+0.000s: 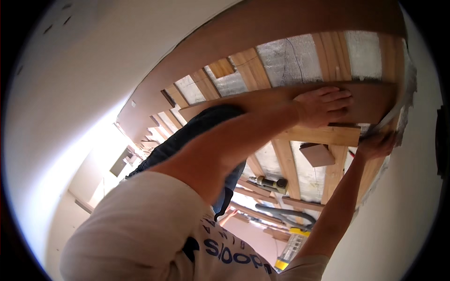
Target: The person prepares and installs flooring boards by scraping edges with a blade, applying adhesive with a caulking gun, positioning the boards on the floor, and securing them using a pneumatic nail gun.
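My left hand (324, 106) lies flat on a long brown floorboard (372, 97), its fingers stretched out and slightly apart. The board rests across pale wooden battens (285, 164), with silvery foil (286, 61) showing between them. Close to the wall, at the board's right end, my right hand (378, 144) is curled beside a thin pale-grey strip (393, 112). Shadow hides its fingertips, so I cannot make out what it grips. A short light wooden piece (328, 135) lies between my hands, below the board. My bent knee, in dark trousers, is against the board's left part.
A small brown offcut (318, 154) lies near my right forearm. Nearer are a green-and-black power tool (269, 183), a grey hose (286, 213) and a yellow-and-clear machine (293, 246). Laid brown boards (309, 18) stretch along the far side. Another person's arm (228, 216) shows below.
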### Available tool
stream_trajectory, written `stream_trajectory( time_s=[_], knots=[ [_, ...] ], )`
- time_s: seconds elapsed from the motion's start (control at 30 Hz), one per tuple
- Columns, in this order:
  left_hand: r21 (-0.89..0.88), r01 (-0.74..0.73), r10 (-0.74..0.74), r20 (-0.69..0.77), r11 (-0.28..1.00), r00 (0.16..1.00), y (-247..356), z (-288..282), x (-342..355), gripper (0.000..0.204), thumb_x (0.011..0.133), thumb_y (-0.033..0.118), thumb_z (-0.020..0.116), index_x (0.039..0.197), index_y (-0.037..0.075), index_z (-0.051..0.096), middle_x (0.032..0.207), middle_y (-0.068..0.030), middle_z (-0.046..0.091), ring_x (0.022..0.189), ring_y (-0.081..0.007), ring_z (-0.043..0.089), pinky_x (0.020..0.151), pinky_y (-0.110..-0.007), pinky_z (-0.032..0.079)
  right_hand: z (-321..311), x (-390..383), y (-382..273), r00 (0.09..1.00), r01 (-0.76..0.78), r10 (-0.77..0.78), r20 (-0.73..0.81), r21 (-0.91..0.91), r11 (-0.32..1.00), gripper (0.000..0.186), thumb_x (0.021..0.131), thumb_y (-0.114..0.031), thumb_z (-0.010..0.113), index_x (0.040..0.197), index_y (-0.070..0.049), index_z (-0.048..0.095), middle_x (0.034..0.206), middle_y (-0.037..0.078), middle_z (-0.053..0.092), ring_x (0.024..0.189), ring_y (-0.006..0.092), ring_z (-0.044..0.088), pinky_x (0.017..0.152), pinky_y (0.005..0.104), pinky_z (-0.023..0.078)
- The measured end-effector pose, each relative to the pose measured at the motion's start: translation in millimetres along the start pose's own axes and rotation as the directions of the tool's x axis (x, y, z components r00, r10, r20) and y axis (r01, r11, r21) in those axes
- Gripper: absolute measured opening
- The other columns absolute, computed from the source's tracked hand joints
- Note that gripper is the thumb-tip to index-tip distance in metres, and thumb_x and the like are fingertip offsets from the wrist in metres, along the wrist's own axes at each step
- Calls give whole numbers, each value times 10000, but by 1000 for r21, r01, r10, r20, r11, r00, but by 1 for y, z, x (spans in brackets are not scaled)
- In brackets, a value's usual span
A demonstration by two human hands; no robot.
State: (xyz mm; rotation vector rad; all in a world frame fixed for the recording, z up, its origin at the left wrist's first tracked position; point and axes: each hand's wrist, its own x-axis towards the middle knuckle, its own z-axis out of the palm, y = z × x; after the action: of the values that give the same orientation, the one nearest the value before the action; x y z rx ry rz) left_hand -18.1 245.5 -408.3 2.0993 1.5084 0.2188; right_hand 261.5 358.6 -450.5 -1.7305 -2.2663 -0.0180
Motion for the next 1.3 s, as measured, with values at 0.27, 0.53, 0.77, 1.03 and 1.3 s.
stream_trajectory(
  time_s=[0.27, 0.53, 0.77, 1.03, 1.3],
  knots=[
    [103, 468, -468, -23, 878, 883, -116, -96, -136, 401, 932, 195, 688, 1312, 72, 655, 1328, -111, 640, 1246, -346, 593, 1023, -469, 520, 4, -3, 14, 994, 98, -97, -42, 39, 994, 471, 1101, -403, 411, 1368, -65, 602, 1435, 124, 586, 1282, 324, 559, 1082, 497, 405],
    [226, 553, -539, -123, 802, 833, -136, -56, -227, 902, 963, 358, 702, 1558, -134, 237, 1645, -365, 187, 1510, -547, 232, 1226, -605, 237, 11, -2, 20, 987, 140, -141, -71, -23, 990, 447, 1107, -393, 421, 1354, -65, 598, 1415, 88, 599, 1292, 313, 544, 1077, 508, 397],
    [184, 623, -626, -49, 760, 778, -114, -47, -248, 891, 986, 374, 666, 1559, -146, 225, 1652, -364, 163, 1534, -528, 186, 1243, -607, 183, 8, -3, 20, 997, 75, -75, -34, 15, 997, 431, 1073, -354, 470, 1339, -36, 589, 1429, 170, 578, 1297, 382, 526, 1100, 541, 370],
    [-228, 786, -819, -183, 574, 544, -69, -41, -271, 641, 957, 389, 680, 1401, -30, 485, 1325, -249, 524, 1165, -465, 571, 1040, -550, 446, 7, -10, 20, 992, 103, -104, -65, -18, 994, 431, 1049, -308, 478, 1357, -38, 610, 1413, 157, 602, 1297, 381, 542, 1107, 523, 396],
    [-446, 890, -986, -165, 100, 27, -74, -4, -229, 1092, 838, 661, 727, 1486, -136, 355, 1326, -321, 491, 1247, -465, 497, 1076, -505, 406, 17, -13, 38, 985, 102, -109, -132, -55, 993, 438, 989, -279, 465, 1340, -79, 633, 1410, 145, 618, 1255, 387, 574, 1084, 516, 432]
  ],
)
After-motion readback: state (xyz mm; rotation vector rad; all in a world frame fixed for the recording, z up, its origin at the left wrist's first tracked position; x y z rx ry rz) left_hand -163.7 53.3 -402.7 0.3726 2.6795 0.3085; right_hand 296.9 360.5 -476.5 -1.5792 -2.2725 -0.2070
